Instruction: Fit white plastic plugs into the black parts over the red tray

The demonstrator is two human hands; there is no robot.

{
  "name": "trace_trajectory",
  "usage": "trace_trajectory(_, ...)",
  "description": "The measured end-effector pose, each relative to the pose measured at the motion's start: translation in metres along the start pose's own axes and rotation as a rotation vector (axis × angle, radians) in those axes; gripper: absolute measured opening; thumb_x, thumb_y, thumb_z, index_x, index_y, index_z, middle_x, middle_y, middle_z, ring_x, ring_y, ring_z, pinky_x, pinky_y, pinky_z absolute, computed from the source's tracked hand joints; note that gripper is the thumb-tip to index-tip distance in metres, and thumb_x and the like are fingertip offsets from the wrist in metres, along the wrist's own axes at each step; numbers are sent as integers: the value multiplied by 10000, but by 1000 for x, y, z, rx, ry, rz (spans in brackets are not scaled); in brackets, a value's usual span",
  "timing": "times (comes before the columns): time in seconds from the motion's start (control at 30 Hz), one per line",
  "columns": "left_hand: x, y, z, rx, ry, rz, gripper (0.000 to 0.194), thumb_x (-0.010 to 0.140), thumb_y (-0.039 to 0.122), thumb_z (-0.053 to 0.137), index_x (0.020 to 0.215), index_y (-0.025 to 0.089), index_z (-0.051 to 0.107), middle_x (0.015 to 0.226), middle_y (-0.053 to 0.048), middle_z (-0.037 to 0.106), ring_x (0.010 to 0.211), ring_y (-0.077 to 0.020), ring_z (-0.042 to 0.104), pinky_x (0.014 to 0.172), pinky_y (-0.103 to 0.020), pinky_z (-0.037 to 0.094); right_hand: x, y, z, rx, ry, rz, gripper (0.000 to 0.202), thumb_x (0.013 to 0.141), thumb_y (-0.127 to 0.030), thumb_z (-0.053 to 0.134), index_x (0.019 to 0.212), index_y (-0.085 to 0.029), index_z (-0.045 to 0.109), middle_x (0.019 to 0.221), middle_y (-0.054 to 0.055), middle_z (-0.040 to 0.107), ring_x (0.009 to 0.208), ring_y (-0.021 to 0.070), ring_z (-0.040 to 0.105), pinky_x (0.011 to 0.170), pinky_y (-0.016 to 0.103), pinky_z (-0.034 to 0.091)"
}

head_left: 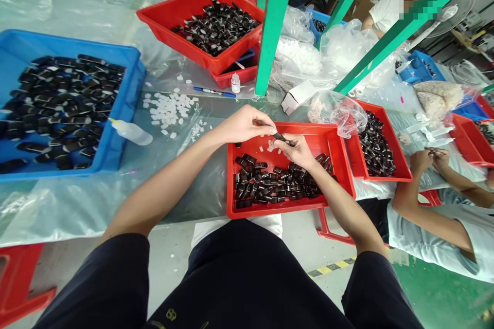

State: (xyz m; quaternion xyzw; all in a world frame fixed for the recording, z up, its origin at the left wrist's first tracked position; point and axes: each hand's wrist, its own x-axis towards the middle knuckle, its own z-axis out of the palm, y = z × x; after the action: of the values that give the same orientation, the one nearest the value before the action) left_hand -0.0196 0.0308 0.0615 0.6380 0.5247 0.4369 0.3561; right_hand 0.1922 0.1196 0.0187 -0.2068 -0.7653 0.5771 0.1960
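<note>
Both hands meet above a red tray (291, 209) that holds many small black parts (266, 182) and a few white bits. My right hand (296, 150) grips a black piece (283, 138) between thumb and fingers. My left hand (250, 122) is pinched at the upper left end of that piece; whatever its fingertips hold is too small to make out. White pieces (170, 109) lie scattered on the table to the left of my hands.
A blue bin (133, 69) of black parts and a squeeze bottle (133, 132) are on the left. Behind stand a red tray (165, 28), a green post (272, 25), a pen and a small bottle. A co-worker's hands (436, 158) are at the right.
</note>
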Motion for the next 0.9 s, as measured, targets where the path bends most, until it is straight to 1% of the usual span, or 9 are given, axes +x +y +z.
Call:
trace_trajectory(0.17, 2, -3, -3, 25, -44, -16, 259, 854, 420, 746, 871, 171, 817, 742, -52, 769, 661, -148, 669, 617, -259, 504, 0, 1, 1, -2, -9, -38, 463, 874, -587, 744, 775, -135, 733, 662, 6, 606, 573, 97, 467, 536, 239, 353)
trace_trajectory(0.3, 2, -3, -8, 5, -137, -31, 237, 841, 396, 749, 854, 169, 814, 719, -41, 765, 649, -141, 676, 619, -244, 513, -2, -5, 3, 5, -68, -11, 473, 868, -601, 745, 814, -131, 731, 627, -20, 547, 589, 98, 460, 560, 237, 365)
trace_trajectory(0.4, 2, -2, -11, 6, -192, -48, 214, 822, 385, 767, 849, 179, 814, 761, -40, 783, 663, -142, 693, 642, -243, 531, -3, -9, 3, 18, -133, 10, 514, 838, -650, 753, 793, -139, 718, 596, -35, 507, 572, 90, 451, 544, 226, 363)
trace_trajectory(0.5, 1, 0, -11, 14, -214, -32, 201, 827, 378, 755, 841, 186, 811, 782, -43, 790, 670, -144, 699, 653, -248, 541, -3, -11, 2, 33, -169, 45, 535, 808, -679, 766, 790, -148, 713, 550, -53, 473, 505, 74, 418, 483, 216, 326)
trace_trajectory(0.57, 0, 2, -6, 14, -161, 0, 220, 847, 383, 729, 860, 177, 808, 792, -52, 791, 683, -150, 703, 661, -255, 548, -2, -10, 1, 65, -145, 78, 529, 812, -672, 768, 808, -146, 715, 521, -66, 458, 444, 62, 378, 433, 215, 286)
trace_trajectory(0.67, -2, 7, 4, 56, 35, 44, 256, 892, 377, 675, 929, 162, 809, 869, -74, 803, 745, -162, 718, 704, -270, 561, 0, -10, -1, 122, -70, 120, 541, 813, -684, 759, 817, -145, 709, 492, -71, 470, 377, 55, 342, 374, 217, 243)
trace_trajectory(0.73, -4, 9, 10, 142, 134, 68, 266, 920, 357, 636, 970, 166, 814, 950, -83, 811, 796, -168, 725, 738, -277, 560, 0, -10, -1, 147, -32, 123, 539, 814, -686, 756, 804, -150, 699, 495, -62, 506, 357, 56, 341, 352, 218, 233)
trace_trajectory(0.8, -5, 10, 14, 234, 163, 98, 272, 939, 348, 614, 1005, 182, 818, 1008, -82, 811, 828, -175, 729, 760, -285, 558, 0, -10, -1, 156, -12, 104, 522, 829, -670, 751, 793, -153, 693, 483, -62, 505, 347, 57, 336, 348, 219, 228)
trace_trajectory(0.9, -7, 10, 16, 314, 173, 144, 280, 956, 356, 602, 1047, 203, 818, 1010, -73, 807, 839, -183, 730, 781, -301, 557, 0, -9, -1, 130, -1, 50, 492, 866, -638, 737, 783, -155, 700, 452, -76, 451, 358, 60, 330, 372, 221, 235)
